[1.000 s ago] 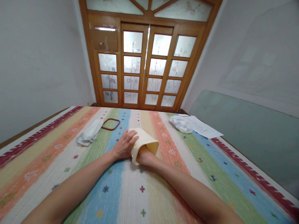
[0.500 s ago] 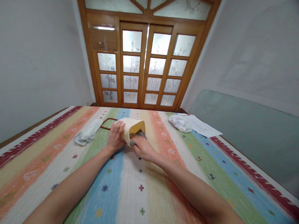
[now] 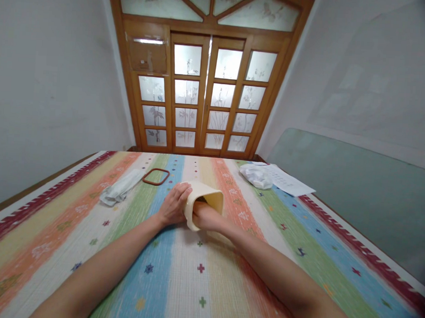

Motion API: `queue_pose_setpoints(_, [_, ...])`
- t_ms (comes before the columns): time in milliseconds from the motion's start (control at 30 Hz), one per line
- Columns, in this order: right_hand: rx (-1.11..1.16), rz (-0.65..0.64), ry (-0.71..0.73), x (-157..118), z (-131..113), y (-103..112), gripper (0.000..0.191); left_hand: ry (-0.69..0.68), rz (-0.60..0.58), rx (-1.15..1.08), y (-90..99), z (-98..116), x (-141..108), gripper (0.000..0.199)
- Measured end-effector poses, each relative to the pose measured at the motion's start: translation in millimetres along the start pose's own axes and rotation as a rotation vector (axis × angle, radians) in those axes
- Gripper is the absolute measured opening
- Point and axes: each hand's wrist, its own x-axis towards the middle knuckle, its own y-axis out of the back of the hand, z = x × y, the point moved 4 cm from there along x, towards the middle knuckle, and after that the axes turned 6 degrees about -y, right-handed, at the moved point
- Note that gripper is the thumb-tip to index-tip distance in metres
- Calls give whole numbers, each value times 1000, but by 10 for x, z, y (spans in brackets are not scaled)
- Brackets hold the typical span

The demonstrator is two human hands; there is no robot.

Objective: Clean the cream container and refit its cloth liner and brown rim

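A small cream plastic bin (image 3: 215,197) lies tipped on its side above the striped tablecloth, its mouth turned towards me and to the right. My left hand (image 3: 176,202) is closed around its outer left side. Inside the mouth is my right hand (image 3: 204,215), the fingers hidden by the bin wall. The grey cloth with a zigzag edge that was in these fingers a moment earlier is out of sight within the bin. Behind my left hand, a brown rounded-square ring (image 3: 156,176) rests flat on the tablecloth.
A crumpled whitish plastic packet (image 3: 120,187) lies at the left. Toward the back right are a white plastic bag (image 3: 256,175) and a printed paper sheet (image 3: 291,180). The striped tablecloth (image 3: 187,290) covers the table, with wooden glazed doors (image 3: 207,92) beyond.
The bin has come nearer and slightly right, its mouth turning more towards me. My right hand has gone deeper inside with the grey cloth. More of the brown ring shows.
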Motion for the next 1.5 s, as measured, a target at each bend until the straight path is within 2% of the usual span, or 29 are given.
queue_pose_setpoints(133, [-45,-59,-36,-75,-82,207,21,114,31,49,42,-175,-42,100])
queue_pose_setpoints(233, [-76,4,-16,-108,-206,396,17,244,85,102,77,-295,-70,101])
queue_pose_setpoints(333, [-97,81,-23,-131,-286,460,15,308,105,108,94,-347,-93,101])
queue_pose_setpoints(433, [-156,70,-61,-147,-265,361,15,233,54,85,84,-292,-96,103])
queue_pose_setpoints(600, [-123,-71,-78,-108,-69,114,24,51,-38,22,44,-74,-53,107])
queue_pose_setpoints(700, [-57,-94,-105,-50,31,28,31,11,-54,-11,31,-1,-18,106])
queue_pose_setpoints(800, [-34,-80,-108,-4,29,2,32,13,-57,-31,26,-24,-14,103])
queue_pose_setpoints(900, [-81,-99,-137,-12,-61,75,32,59,-46,-58,23,-124,-42,102])
queue_pose_setpoints(1000, [-175,-103,-140,-93,-231,279,40,111,-7,-89,32,-244,-72,102])
queue_pose_setpoints(1100, [-216,-76,-103,-202,-404,500,43,103,25,-121,51,-305,-85,99])
queue_pose_setpoints(1167, [-215,-74,-89,-245,-452,554,42,110,37,-138,63,-310,-89,97])
queue_pose_setpoints(1233, [-197,-95,-88,-240,-423,491,41,120,33,-150,69,-280,-87,98])
queue_pose_setpoints(1367, [-111,-114,-133,-115,-214,160,31,60,-31,-157,61,-133,-47,102])
queue_pose_setpoints(1433, [-51,-99,-105,-47,-141,26,27,19,-64,-150,52,-74,-25,103])
queue_pose_setpoints(1500, [-11,-86,-98,-16,-107,-22,29,19,-76,-145,42,-68,-20,103])
